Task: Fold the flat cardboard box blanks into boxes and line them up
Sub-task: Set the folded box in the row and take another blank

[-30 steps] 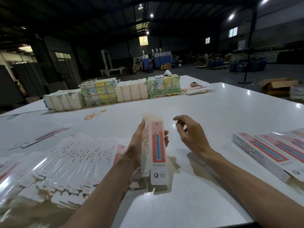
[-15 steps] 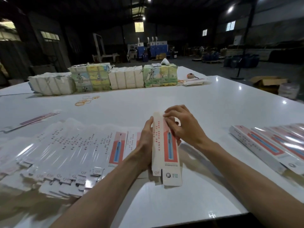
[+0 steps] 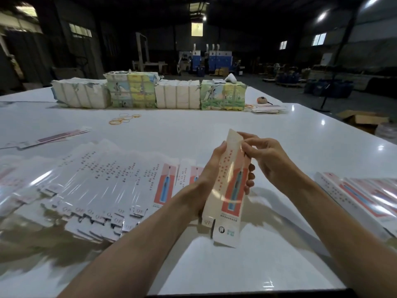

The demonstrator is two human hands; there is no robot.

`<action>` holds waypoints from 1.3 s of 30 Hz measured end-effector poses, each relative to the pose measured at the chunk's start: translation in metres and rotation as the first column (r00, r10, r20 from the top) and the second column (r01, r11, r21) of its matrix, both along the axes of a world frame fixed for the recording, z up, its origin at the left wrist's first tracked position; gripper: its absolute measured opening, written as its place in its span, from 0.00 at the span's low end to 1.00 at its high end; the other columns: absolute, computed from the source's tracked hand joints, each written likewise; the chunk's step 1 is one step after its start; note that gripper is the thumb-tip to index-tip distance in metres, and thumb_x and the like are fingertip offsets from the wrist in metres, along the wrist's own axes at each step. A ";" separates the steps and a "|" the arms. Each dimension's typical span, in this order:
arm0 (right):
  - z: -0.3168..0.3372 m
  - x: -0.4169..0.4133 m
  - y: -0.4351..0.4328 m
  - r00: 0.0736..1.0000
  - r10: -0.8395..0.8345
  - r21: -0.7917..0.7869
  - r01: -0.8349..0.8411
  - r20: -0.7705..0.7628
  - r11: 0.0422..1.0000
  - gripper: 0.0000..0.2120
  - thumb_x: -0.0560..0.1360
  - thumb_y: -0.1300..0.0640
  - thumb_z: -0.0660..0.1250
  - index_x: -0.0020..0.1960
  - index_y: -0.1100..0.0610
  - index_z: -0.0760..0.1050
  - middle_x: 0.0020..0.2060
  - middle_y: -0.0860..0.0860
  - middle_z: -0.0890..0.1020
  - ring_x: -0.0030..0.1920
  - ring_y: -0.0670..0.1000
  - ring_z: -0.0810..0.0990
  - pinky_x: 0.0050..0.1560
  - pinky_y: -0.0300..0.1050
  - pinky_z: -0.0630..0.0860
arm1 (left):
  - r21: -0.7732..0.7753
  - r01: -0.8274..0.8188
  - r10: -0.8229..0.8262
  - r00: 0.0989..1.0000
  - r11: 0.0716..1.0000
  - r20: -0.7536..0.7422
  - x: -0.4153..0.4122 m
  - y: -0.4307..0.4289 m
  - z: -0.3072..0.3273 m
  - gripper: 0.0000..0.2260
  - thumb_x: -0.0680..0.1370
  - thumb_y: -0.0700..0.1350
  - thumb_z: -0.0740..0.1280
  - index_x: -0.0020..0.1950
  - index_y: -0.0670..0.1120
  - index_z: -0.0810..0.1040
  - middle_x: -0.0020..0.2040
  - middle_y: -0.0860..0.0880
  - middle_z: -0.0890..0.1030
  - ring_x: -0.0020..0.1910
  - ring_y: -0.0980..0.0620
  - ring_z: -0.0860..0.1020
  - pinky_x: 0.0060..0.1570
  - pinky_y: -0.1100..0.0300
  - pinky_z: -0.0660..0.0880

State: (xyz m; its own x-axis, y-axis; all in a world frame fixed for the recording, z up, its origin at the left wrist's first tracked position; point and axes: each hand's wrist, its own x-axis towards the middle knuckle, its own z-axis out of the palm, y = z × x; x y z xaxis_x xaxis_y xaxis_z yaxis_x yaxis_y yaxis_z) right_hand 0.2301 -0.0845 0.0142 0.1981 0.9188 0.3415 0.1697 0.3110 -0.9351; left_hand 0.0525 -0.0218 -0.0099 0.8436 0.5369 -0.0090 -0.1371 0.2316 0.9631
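Observation:
I hold one long, narrow box blank upright above the white table; it is white with red dots and a red panel showing a blue toothbrush. My left hand grips its left side, thumb along the edge and fingers wrapped behind. My right hand pinches the top right edge near the upper flap. A fanned spread of flat blanks lies to the left. Folded boxes lie side by side at the right.
Wrapped bundles of stock stand in a row across the far side of the table. Yellow rubber bands lie before them. A single loose blank rests at the left. A few flat cards lie far right.
The blank has tilted and risen slightly in my left hand. My right hand, apart from it a second ago, has closed in and now pinches the upper edge.

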 end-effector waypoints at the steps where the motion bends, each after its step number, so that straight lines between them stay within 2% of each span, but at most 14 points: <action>1: 0.000 -0.001 0.000 0.999 0.045 0.005 -0.045 -0.030 0.999 0.17 0.79 0.55 0.70 0.52 0.71 0.83 0.68 0.48 0.80 0.62 0.60 0.82 0.62 0.55 0.79 | 0.003 -0.010 0.010 1.000 1.000 -0.019 0.002 -0.001 0.000 0.33 0.83 0.70 0.53 0.57 0.42 0.80 0.46 0.43 0.84 0.40 0.46 0.84 0.41 0.52 0.83; 4: -0.004 -0.008 0.000 0.987 0.126 0.041 -0.122 -0.100 0.992 0.19 0.82 0.56 0.68 0.59 0.73 0.79 0.71 0.52 0.78 0.61 0.58 0.81 0.57 0.48 0.80 | -0.029 -0.033 0.032 0.998 0.999 -0.054 0.007 -0.005 0.000 0.31 0.81 0.72 0.56 0.51 0.43 0.78 0.40 0.44 0.81 0.36 0.48 0.81 0.40 0.54 0.82; 6: -0.007 -0.015 0.002 0.980 0.098 0.052 -0.090 -0.174 0.995 0.16 0.81 0.55 0.69 0.60 0.68 0.80 0.69 0.54 0.79 0.57 0.58 0.82 0.53 0.45 0.80 | -0.175 -0.002 0.000 1.000 0.985 -0.010 0.007 -0.006 0.001 0.31 0.80 0.72 0.59 0.48 0.43 0.76 0.37 0.46 0.77 0.33 0.51 0.77 0.37 0.58 0.78; 10: -0.018 -0.028 0.007 0.997 -0.022 0.019 0.024 -0.069 1.000 0.19 0.80 0.53 0.71 0.70 0.53 0.74 0.63 0.54 0.83 0.62 0.58 0.83 0.64 0.57 0.80 | -0.382 0.026 0.045 0.983 0.924 0.177 -0.002 0.006 -0.001 0.28 0.79 0.69 0.63 0.46 0.43 0.75 0.36 0.47 0.73 0.31 0.54 0.73 0.32 0.62 0.75; 14: -0.025 -0.039 0.005 1.000 0.008 -0.010 -0.008 0.001 1.000 0.22 0.81 0.46 0.69 0.73 0.47 0.70 0.53 0.54 0.86 0.55 0.59 0.85 0.61 0.62 0.81 | -0.389 -0.064 0.143 0.973 0.919 0.179 -0.003 0.010 -0.004 0.28 0.79 0.69 0.64 0.49 0.42 0.79 0.37 0.45 0.77 0.32 0.51 0.78 0.33 0.59 0.79; 19: -0.020 -0.043 0.002 0.995 -0.095 0.052 0.095 0.013 0.994 0.28 0.77 0.42 0.72 0.73 0.43 0.68 0.55 0.51 0.87 0.57 0.56 0.86 0.62 0.58 0.81 | -0.160 -0.254 0.262 0.965 0.954 0.032 -0.002 0.008 -0.012 0.32 0.79 0.73 0.58 0.57 0.45 0.82 0.43 0.41 0.86 0.38 0.42 0.86 0.38 0.51 0.83; 21: -0.019 -0.042 0.003 0.992 -0.122 0.056 0.120 0.031 0.991 0.28 0.76 0.41 0.72 0.73 0.43 0.67 0.53 0.49 0.88 0.55 0.54 0.87 0.59 0.54 0.83 | -0.105 -0.341 0.348 0.936 0.934 0.054 0.000 0.006 -0.014 0.28 0.80 0.72 0.58 0.63 0.51 0.79 0.46 0.43 0.88 0.43 0.39 0.88 0.40 0.49 0.85; 24: -0.018 -0.039 0.003 0.985 -0.155 0.080 0.150 0.071 0.985 0.23 0.80 0.44 0.71 0.71 0.44 0.68 0.52 0.47 0.88 0.54 0.52 0.87 0.57 0.48 0.83 | 0.055 -0.502 0.492 0.860 0.863 0.133 0.003 0.008 -0.013 0.21 0.80 0.70 0.56 0.71 0.65 0.66 0.49 0.49 0.87 0.44 0.41 0.88 0.39 0.49 0.85; 27: -0.016 -0.037 0.002 0.984 -0.168 0.105 0.161 0.060 0.981 0.22 0.80 0.46 0.71 0.72 0.45 0.70 0.52 0.47 0.88 0.54 0.51 0.87 0.48 0.42 0.84 | 0.156 -0.451 0.411 0.882 0.879 0.231 0.006 0.007 -0.009 0.20 0.81 0.69 0.58 0.74 0.72 0.65 0.61 0.54 0.83 0.50 0.45 0.88 0.41 0.49 0.85; 28: -0.015 -0.038 0.001 0.985 -0.165 0.104 0.160 0.044 0.982 0.23 0.80 0.46 0.71 0.72 0.45 0.70 0.53 0.47 0.88 0.54 0.51 0.87 0.44 0.42 0.84 | 0.183 -0.418 0.374 0.898 0.890 0.229 0.008 0.004 -0.008 0.23 0.80 0.68 0.62 0.75 0.74 0.62 0.64 0.56 0.80 0.52 0.49 0.87 0.41 0.52 0.85; 30: -0.013 -0.038 0.000 0.984 -0.175 0.096 0.172 0.018 0.980 0.25 0.79 0.45 0.72 0.73 0.43 0.71 0.55 0.45 0.87 0.55 0.51 0.87 0.42 0.43 0.84 | 0.284 -0.383 0.341 0.921 0.879 0.187 0.010 0.001 -0.009 0.39 0.74 0.63 0.74 0.78 0.75 0.54 0.63 0.64 0.73 0.51 0.63 0.85 0.38 0.61 0.83; 32: -0.014 -0.037 -0.001 0.984 -0.180 0.095 0.178 0.015 0.979 0.26 0.77 0.44 0.72 0.74 0.41 0.72 0.56 0.44 0.86 0.56 0.51 0.87 0.42 0.46 0.85 | 0.338 -0.356 0.322 0.934 0.871 0.154 0.013 0.003 -0.014 0.51 0.69 0.55 0.81 0.80 0.73 0.50 0.62 0.66 0.70 0.51 0.65 0.84 0.37 0.66 0.81; 35: -0.016 -0.036 -0.003 0.991 -0.124 0.079 0.120 0.052 0.990 0.29 0.78 0.43 0.73 0.76 0.38 0.69 0.56 0.44 0.85 0.56 0.51 0.87 0.40 0.47 0.85 | 0.378 -0.396 0.372 0.918 0.837 0.139 0.012 0.008 -0.015 0.50 0.69 0.49 0.81 0.80 0.71 0.52 0.64 0.60 0.73 0.53 0.53 0.84 0.36 0.68 0.80; 39: -0.017 -0.037 0.001 0.991 -0.088 0.064 0.081 0.100 0.995 0.29 0.76 0.43 0.75 0.74 0.35 0.69 0.53 0.44 0.83 0.56 0.51 0.86 0.40 0.46 0.85 | 0.393 -0.421 0.388 0.907 0.817 0.164 0.010 0.011 -0.016 0.48 0.69 0.46 0.80 0.78 0.70 0.55 0.63 0.57 0.76 0.55 0.54 0.84 0.39 0.66 0.81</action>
State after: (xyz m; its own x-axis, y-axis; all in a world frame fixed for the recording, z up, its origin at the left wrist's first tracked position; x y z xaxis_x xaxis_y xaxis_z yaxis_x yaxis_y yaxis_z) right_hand 0.1932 -0.0839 -0.0029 0.2351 0.8777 0.4175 0.2920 0.3460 -0.8917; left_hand 0.0621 -0.0104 -0.0262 0.5389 0.7701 0.3413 -0.2040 -0.2738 0.9399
